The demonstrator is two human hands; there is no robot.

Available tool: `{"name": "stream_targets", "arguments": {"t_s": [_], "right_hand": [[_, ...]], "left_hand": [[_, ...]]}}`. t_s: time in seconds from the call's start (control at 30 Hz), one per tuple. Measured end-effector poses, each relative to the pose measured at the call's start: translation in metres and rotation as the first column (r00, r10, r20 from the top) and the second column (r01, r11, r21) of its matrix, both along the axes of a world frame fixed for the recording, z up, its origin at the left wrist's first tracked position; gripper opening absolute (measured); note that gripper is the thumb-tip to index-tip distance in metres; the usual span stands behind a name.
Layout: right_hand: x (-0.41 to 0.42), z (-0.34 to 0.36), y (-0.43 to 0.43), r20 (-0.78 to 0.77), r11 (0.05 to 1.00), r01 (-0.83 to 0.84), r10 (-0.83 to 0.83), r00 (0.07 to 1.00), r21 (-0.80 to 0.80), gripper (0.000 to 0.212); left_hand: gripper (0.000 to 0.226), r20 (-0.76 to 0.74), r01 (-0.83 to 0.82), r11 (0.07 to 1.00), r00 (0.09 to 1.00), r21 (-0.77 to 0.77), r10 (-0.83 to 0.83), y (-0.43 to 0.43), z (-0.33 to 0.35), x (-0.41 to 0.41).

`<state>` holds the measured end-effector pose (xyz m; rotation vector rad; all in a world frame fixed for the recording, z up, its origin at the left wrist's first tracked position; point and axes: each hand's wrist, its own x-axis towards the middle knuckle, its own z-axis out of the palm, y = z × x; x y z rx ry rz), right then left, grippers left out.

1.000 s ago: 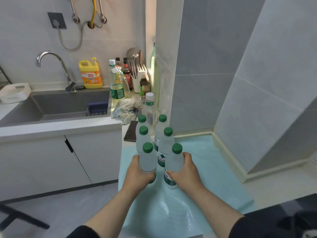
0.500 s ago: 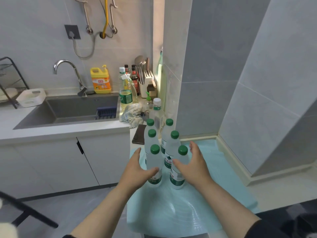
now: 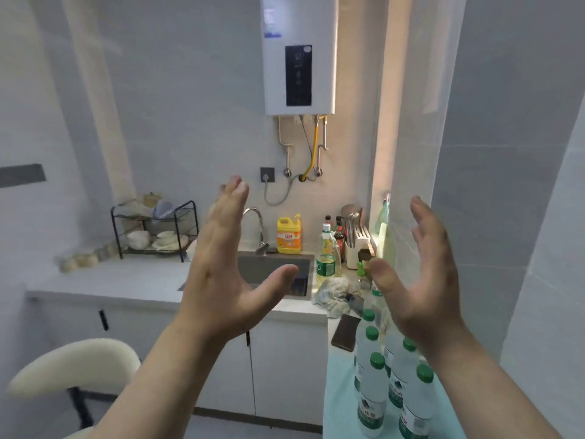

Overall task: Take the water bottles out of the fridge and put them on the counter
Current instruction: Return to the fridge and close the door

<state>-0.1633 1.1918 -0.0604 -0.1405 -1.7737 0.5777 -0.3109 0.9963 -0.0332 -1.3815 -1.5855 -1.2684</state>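
Several clear water bottles with green caps (image 3: 373,388) stand upright in two rows on a pale green mat (image 3: 338,403) at the lower right. My left hand (image 3: 228,270) is raised in front of the sink, palm facing right, fingers spread, holding nothing. My right hand (image 3: 424,274) is raised above the bottles, palm facing left, fingers apart and empty. Both hands are well above the bottles and touch none of them. The right forearm hides part of the back row. No fridge is in view.
A dark phone (image 3: 345,332) lies beside the bottles. Behind are a crumpled cloth (image 3: 332,293), an oil bottle (image 3: 326,258), a knife block (image 3: 357,245), a yellow detergent jug (image 3: 288,236), the sink (image 3: 253,267) and a dish rack (image 3: 152,229). A cream stool (image 3: 72,365) stands lower left.
Both hands have let go of the front two bottles and risen, open, to chest height. The camera has tilted up and turned left, so the bottles now sit at the lower right.
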Motion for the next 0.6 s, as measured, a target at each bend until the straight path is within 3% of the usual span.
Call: {"name": "stream_targets", "arguments": {"t_s": [0.33,0.6], "right_hand": [[-0.055,0.055,-0.085,-0.081,0.904,-0.420,0.426,0.901,0.080,0.074],[-0.086,0.067,-0.205,-0.139,0.730,-0.666,0.683,0.717,0.152,0.075]], "left_hand": [[0.085,-0.158,-0.446,0.895,0.883,0.017,0.443,-0.129,0.056,0.049],[0.086,-0.169,-0.760,0.649,0.636,0.032,0.753,-0.252,0.078,0.120]]}}
